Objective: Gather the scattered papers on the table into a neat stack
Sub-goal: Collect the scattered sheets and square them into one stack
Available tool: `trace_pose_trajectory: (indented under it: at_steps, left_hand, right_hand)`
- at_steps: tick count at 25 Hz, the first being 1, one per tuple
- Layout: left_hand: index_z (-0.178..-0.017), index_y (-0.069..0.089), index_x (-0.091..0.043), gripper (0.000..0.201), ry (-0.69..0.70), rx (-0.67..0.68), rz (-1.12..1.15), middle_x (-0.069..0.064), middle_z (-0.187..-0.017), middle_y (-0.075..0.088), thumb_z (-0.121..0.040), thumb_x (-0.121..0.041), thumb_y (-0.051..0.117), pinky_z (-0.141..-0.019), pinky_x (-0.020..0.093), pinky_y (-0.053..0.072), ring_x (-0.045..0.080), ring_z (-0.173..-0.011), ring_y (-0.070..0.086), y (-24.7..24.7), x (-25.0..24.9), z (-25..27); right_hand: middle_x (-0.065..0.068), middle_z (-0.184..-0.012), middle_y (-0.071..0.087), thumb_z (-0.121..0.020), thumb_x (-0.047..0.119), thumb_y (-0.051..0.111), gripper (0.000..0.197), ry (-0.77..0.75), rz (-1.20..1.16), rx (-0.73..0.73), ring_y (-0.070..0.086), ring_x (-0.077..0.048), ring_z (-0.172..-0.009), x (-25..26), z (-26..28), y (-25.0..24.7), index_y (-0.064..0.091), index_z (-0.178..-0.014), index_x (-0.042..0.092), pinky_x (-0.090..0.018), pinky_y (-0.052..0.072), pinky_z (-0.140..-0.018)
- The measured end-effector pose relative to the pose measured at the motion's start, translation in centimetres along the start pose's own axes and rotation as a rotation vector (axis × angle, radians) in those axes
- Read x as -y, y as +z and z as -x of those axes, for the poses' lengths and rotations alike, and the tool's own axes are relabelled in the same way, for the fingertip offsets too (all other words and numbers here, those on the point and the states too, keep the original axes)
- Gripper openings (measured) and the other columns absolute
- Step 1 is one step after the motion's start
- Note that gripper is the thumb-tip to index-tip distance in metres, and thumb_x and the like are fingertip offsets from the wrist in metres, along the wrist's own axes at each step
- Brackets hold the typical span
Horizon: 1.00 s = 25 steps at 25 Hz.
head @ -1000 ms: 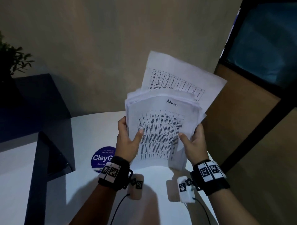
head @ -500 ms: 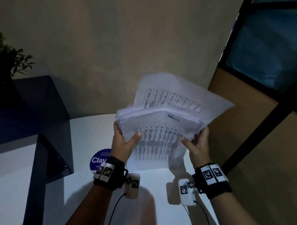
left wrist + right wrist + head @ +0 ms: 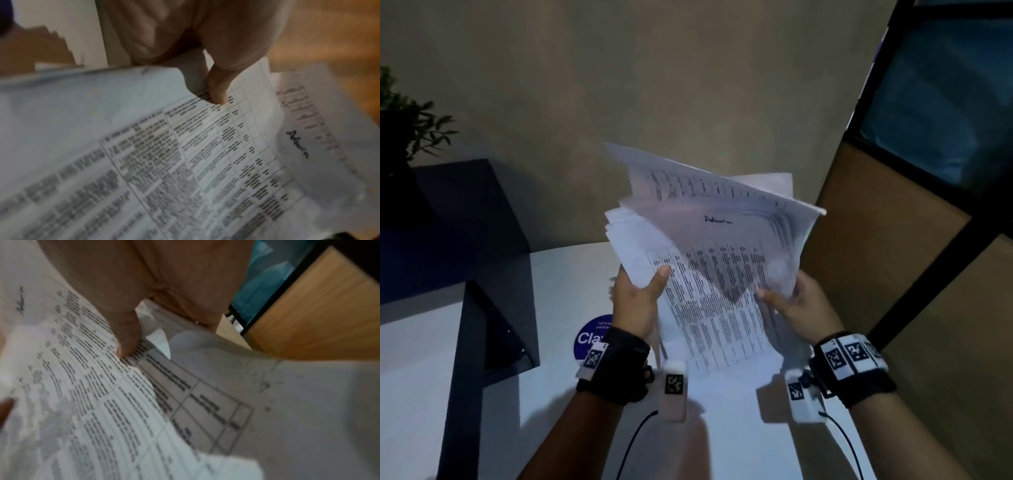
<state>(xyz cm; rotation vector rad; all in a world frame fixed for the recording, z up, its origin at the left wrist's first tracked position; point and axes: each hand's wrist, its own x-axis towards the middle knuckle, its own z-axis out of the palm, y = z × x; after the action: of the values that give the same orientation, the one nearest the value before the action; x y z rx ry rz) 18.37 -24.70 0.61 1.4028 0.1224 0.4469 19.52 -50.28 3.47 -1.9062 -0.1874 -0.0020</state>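
Observation:
A loose bundle of white printed papers with tables of text is held up above the white table. My left hand grips its left edge, thumb on the top sheet. My right hand grips the right edge, thumb on top too. The sheets are uneven, and one at the back sticks out toward the upper right. In the left wrist view my thumb presses on the top sheet of the papers. The right wrist view shows my thumb on the papers, with offset sheet edges.
A dark box-shaped stand sits at the left of the table, with a plant behind it. A round blue sticker lies on the table under my left wrist. A wooden panel with a black frame stands at the right.
The bundle has tipped forward and down from nearly upright to slanted, and has turned to the right. Both hands kept their grip and moved slightly apart.

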Motion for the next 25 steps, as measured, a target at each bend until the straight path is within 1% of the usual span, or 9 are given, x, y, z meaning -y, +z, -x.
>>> trace_pose_trajectory:
  at_steps: [2, 4, 8, 10, 12, 15, 18, 22, 25]
  left_hand:
    - [-0.132, 0.051, -0.017, 0.050, -0.070, 0.029, -0.026, -0.001, -0.123, 0.067, -0.086, -0.017, 0.073, -0.100, 0.047, 0.049, 0.014, -0.114, 0.064, -0.7, 1.0, 0.3]
    - [-0.140, 0.035, -0.024, 0.079, -0.031, -0.058, -0.149, 0.000, -0.140, 0.052, -0.076, -0.024, 0.081, -0.105, 0.051, 0.044, 0.019, -0.126, 0.054, -1.1, 0.5, 0.7]
    - [-0.151, 0.008, -0.025, 0.119, 0.361, -0.219, -0.633, 0.003, -0.159, 0.015, -0.065, -0.032, 0.089, -0.118, 0.043, 0.017, 0.023, -0.147, 0.019, -2.8, -4.5, -0.6]
    - [-0.146, 0.019, -0.037, 0.106, 0.389, -0.062, -0.739, 0.001, -0.154, 0.031, -0.065, -0.035, 0.087, -0.117, 0.050, 0.024, 0.024, -0.142, 0.030, -4.1, -5.8, -2.4]
    - [-0.132, 0.042, -0.045, 0.081, 0.236, 0.195, -0.787, -0.007, -0.137, 0.055, -0.062, -0.042, 0.083, -0.106, 0.044, 0.042, 0.022, -0.129, 0.048, -5.4, -4.8, -3.3]
    - [-0.121, 0.060, -0.033, 0.068, 0.002, 0.412, -0.530, -0.008, -0.119, 0.068, -0.062, -0.021, 0.090, -0.093, 0.033, 0.053, 0.020, -0.114, 0.062, -5.1, -1.6, -1.6]
    - [-0.131, 0.056, -0.014, 0.073, -0.151, 0.613, -0.222, 0.007, -0.125, 0.067, -0.066, 0.001, 0.086, -0.094, 0.037, 0.054, 0.028, -0.118, 0.062, -4.6, 1.3, 0.3]
    - [-0.136, 0.049, -0.014, 0.103, -0.261, 0.585, -0.083, 0.004, -0.126, 0.066, -0.046, -0.025, 0.097, -0.086, 0.033, 0.056, 0.020, -0.117, 0.062, -5.1, 3.4, 1.2]
    - [-0.121, 0.057, -0.026, 0.075, -0.193, 0.485, -0.290, -0.006, -0.114, 0.070, -0.055, -0.017, 0.094, -0.075, 0.023, 0.057, 0.007, -0.106, 0.066, -3.5, 4.0, 1.9]
  right_hand:
    - [0.007, -0.106, 0.074, -0.084, 0.013, 0.076, 0.030, 0.038, 0.036, -0.020, 0.069, -0.003, -0.100, -1.1, 0.2, 0.1, 0.069, -0.112, 0.019, -0.039, 0.053, -0.098]
    - [0.004, -0.098, 0.076, -0.082, 0.009, 0.076, 0.026, 0.022, 0.119, -0.072, 0.071, -0.010, -0.094, -1.3, 0.0, -0.5, 0.072, -0.105, 0.019, -0.040, 0.056, -0.092]
    - [-0.003, -0.083, 0.075, -0.082, 0.021, 0.070, 0.022, -0.200, 0.796, -0.047, 0.070, -0.031, -0.083, 0.2, -1.5, -2.7, 0.069, -0.102, 0.030, -0.037, 0.055, -0.067]
    - [-0.006, -0.087, 0.073, -0.084, 0.026, 0.066, 0.020, -0.267, 1.020, 0.041, 0.067, -0.035, -0.085, 1.8, -1.9, -3.0, 0.067, -0.104, 0.032, -0.033, 0.046, -0.063]
    - [-0.004, -0.092, 0.072, -0.086, 0.030, 0.063, 0.023, -0.298, 1.177, 0.137, 0.067, -0.033, -0.089, 2.8, -2.1, -2.7, 0.062, -0.109, 0.034, -0.032, 0.041, -0.063]
    - [-0.004, -0.095, 0.071, -0.087, 0.032, 0.060, 0.021, -0.231, 1.279, 0.231, 0.066, -0.032, -0.089, 2.8, -2.3, -2.3, 0.060, -0.107, 0.029, -0.032, 0.044, -0.064]
    - [-0.006, -0.094, 0.070, -0.086, 0.029, 0.059, 0.017, -0.171, 1.314, 0.288, 0.066, -0.033, -0.088, 2.8, -2.4, -2.2, 0.061, -0.102, 0.025, -0.031, 0.042, -0.064]
    - [-0.005, -0.098, 0.068, -0.086, 0.028, 0.060, 0.019, -0.095, 1.275, 0.370, 0.064, -0.030, -0.089, 3.3, -3.0, -2.3, 0.062, -0.104, 0.025, -0.032, 0.047, -0.067]
    - [-0.005, -0.100, 0.068, -0.084, 0.029, 0.062, 0.025, -0.123, 1.274, 0.424, 0.063, -0.030, -0.092, 3.6, -3.6, -1.7, 0.061, -0.108, 0.026, -0.034, 0.051, -0.070]
